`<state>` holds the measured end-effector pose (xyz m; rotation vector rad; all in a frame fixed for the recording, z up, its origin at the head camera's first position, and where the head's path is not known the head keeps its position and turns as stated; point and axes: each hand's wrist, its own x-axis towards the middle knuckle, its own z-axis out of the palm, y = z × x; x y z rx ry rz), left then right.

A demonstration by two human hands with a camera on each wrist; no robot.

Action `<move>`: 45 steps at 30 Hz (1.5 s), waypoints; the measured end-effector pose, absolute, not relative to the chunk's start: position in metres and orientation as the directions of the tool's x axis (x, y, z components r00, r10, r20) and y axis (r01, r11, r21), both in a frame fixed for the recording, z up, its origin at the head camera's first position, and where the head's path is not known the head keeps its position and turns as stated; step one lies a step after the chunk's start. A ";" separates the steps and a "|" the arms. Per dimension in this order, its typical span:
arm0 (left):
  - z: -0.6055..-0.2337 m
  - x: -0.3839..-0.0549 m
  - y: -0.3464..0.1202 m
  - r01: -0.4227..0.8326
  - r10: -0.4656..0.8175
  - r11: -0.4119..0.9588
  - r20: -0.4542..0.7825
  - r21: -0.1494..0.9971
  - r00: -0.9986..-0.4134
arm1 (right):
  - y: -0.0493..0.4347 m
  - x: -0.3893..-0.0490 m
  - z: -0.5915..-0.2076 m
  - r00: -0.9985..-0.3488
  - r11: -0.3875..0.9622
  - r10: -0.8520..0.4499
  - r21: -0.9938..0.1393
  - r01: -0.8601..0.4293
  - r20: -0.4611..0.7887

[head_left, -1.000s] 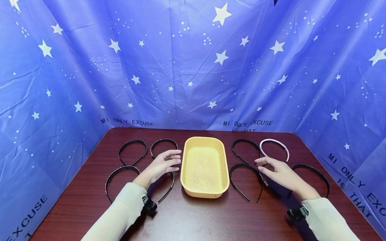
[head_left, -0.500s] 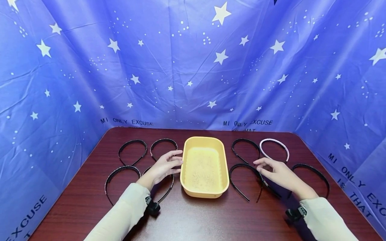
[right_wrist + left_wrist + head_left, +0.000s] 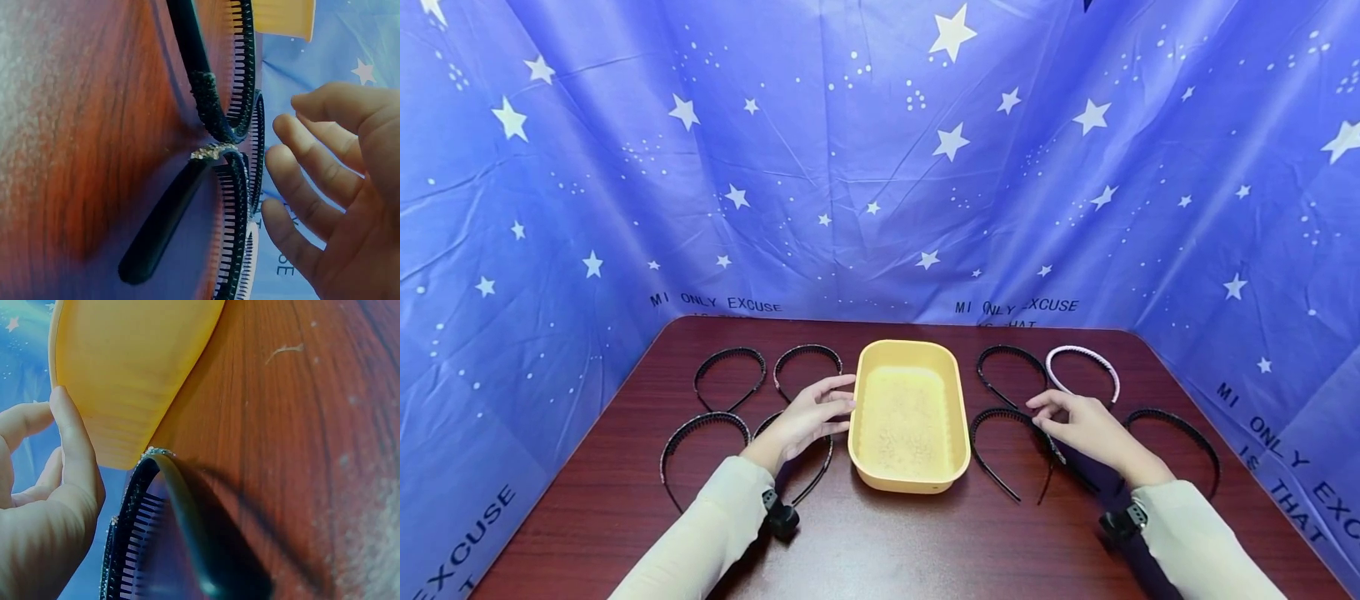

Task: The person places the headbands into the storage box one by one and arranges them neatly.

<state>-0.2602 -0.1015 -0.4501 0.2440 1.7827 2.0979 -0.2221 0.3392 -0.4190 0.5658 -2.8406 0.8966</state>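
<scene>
My left hand (image 3: 803, 421) is at the left side of a yellow plastic tub (image 3: 910, 485), fingers loosely bent. In the left wrist view a fingertip meets the tub's rim (image 3: 54, 350). Below that hand lies a black toothed headband (image 3: 178, 500) with glittery trim. My right hand (image 3: 1084, 427) hovers over the headbands right of the tub, its fingers relaxed and holding nothing. Under it, in the right wrist view, two black headbands (image 3: 234, 206) with sparkly decoration lie end to end. A pale pink headband (image 3: 1081, 350) rests just behind this hand.
More black headbands lie on the dark red wooden table (image 3: 850, 550): two at the back left, one at the front left (image 3: 703, 416), one at the back right and one at the far right (image 3: 1176, 416). A blue star-printed curtain (image 3: 880, 167) surrounds the table.
My left hand has moved slightly right until its fingertips reach the tub's edge. My right hand has shifted a little to the left. Tub and headbands stay put.
</scene>
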 end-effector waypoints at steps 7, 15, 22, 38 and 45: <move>-0.449 -0.261 -0.101 -0.168 0.393 -0.123 -0.108 0.978 -0.913 | 0.339 -0.228 -0.422 -0.939 0.772 -0.281 -0.535 -0.343 0.197; -0.449 -0.259 -0.101 -0.175 0.389 -0.119 -0.117 0.977 -0.914 | 0.337 -0.234 -0.423 -0.948 0.802 -0.271 -0.505 -0.318 0.166; -0.449 -0.259 -0.102 -0.178 0.391 -0.125 -0.116 0.976 -0.913 | 0.333 -0.237 -0.423 -0.954 0.822 -0.258 -0.486 -0.299 0.150; -0.449 -0.258 -0.100 -0.177 0.387 -0.128 -0.115 0.976 -0.915 | 0.334 -0.240 -0.431 -0.971 0.832 -0.220 -0.502 -0.235 0.090; -0.450 -0.258 -0.100 -0.172 0.384 -0.125 -0.112 0.977 -0.916 | 0.335 -0.238 -0.425 -0.967 0.818 -0.237 -0.518 -0.250 0.094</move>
